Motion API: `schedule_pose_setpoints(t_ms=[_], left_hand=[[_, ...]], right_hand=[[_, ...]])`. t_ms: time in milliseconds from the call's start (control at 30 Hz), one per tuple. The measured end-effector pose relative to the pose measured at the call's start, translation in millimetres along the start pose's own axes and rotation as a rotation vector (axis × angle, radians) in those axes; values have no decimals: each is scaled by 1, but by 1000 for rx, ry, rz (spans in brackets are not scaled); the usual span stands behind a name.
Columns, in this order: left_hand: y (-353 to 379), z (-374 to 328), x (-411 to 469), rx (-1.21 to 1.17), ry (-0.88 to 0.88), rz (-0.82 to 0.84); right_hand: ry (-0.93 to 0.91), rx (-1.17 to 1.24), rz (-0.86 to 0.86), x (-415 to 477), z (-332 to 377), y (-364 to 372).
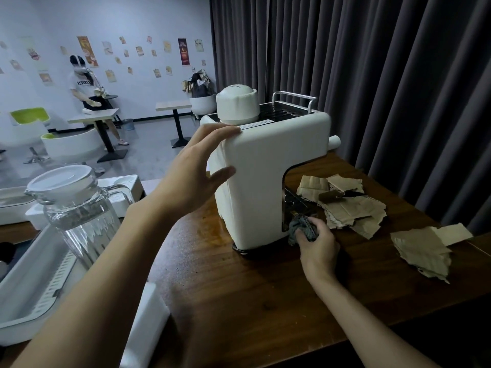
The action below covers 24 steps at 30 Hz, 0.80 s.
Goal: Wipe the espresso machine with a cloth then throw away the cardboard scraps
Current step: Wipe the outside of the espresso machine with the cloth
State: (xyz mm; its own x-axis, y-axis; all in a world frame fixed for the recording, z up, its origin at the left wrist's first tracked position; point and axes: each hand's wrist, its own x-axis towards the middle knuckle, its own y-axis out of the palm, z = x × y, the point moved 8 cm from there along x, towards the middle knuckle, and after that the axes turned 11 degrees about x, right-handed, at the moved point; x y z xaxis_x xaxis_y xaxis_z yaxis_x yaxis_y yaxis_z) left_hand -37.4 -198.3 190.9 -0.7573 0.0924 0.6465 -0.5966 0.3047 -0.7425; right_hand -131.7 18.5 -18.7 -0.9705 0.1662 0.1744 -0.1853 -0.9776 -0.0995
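- Wooden tabletop (239,288): upright espresso machine (260,168), recess facing right toward cardboard scraps (350,208).
- Left grip (196,168), fingers straight, touches its top.
- Right grip (316,245) clutches cloth (303,227) at recess.

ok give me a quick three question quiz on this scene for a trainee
1. Fill in: the left hand rests on the espresso machine at its ____ edge.
2. The cloth is held by: A) the left hand B) the right hand C) neither.
3. True or false: the cardboard scraps are already off the table.
Key: 1 top; 2 B; 3 false.
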Motion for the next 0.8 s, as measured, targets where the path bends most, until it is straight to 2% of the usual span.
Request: schedule_pose_setpoints(t_ms=[400,567,700,800], left_hand=[[5,2,-3,-46,8,39],[6,1,-4,-34,27,51],[6,1,-5,-22,31,45],[4,1,-5,-12,32,49]], right_hand=[[2,1,35,-43,5,34],[-171,-4,26,-67,25,47],[-394,-118,125,-89,46,63],[-490,-168,149,-86,53,60]])
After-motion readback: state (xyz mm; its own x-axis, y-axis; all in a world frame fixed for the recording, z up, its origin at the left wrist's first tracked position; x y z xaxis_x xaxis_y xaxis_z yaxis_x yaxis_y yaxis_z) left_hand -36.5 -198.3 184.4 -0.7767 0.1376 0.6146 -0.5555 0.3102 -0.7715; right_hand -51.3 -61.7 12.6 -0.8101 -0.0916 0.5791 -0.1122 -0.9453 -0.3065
